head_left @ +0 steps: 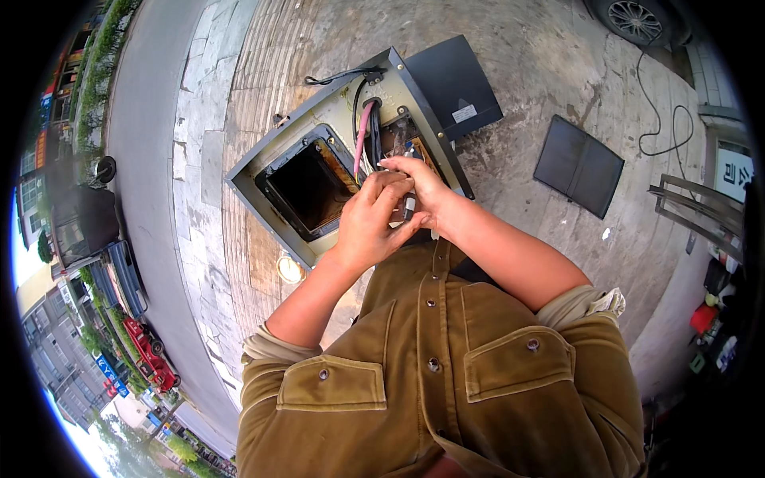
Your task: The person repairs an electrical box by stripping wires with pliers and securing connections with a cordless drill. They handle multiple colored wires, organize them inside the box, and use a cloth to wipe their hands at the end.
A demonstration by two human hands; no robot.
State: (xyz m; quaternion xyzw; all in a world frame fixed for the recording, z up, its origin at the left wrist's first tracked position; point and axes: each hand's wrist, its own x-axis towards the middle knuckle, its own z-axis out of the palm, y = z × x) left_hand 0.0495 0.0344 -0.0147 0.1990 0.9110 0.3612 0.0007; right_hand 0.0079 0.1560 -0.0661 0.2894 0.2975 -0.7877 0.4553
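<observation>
So the bit that worries me is the small grey part [409, 207] right between the two hands. The left hand [373, 217] looks pinched on it with thumb and fingertips, while the right hand [424, 190] curls in close just beside; can't tell if that one's really gripping or only steadying. All this happens over the near right side of an opened metal box [271, 215], which sits on the floor [514, 219] between the road-side edge at left and a flat black panel [579, 166] at right. If that pinch loosens, I reckon the part drops in among the wires [368, 163] and is a pain to fish out. Pulling too hard could also strain the pink lead [363, 131] or yank a connection, since it's cramped in there. The bare metal rim [434, 119] passes near the right hand, so a slip might mean a scraped knuckle. And the black cord [339, 77] hanging over the far side could snag if the box gets shoved.
</observation>
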